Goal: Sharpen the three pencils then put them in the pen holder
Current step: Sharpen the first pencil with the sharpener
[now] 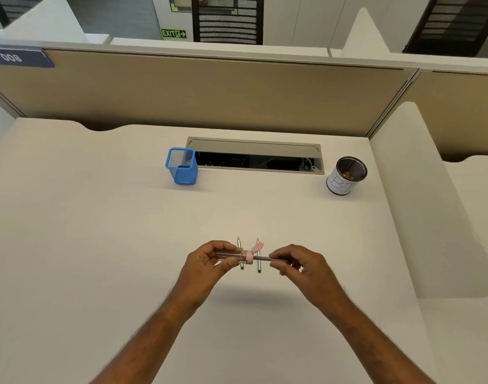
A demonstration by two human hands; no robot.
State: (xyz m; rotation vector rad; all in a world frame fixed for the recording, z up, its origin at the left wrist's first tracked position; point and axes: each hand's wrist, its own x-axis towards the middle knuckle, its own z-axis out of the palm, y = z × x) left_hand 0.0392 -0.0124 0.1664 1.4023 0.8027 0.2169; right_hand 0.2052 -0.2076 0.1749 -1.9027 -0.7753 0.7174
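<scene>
The left hand [209, 259] grips a clear sharpener [237, 256] with a pink collar; the right hand [295, 263] pinches a grey pencil [267, 258] pushed into it — above two pencils [240, 252] lying on the desk [98, 231]. The blue mesh pen holder [181, 167] stands well beyond.

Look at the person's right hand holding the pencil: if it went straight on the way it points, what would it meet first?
The right hand points leftward along its pencil, so it would probably first meet the pink sharpener gripped by the left hand.
</scene>
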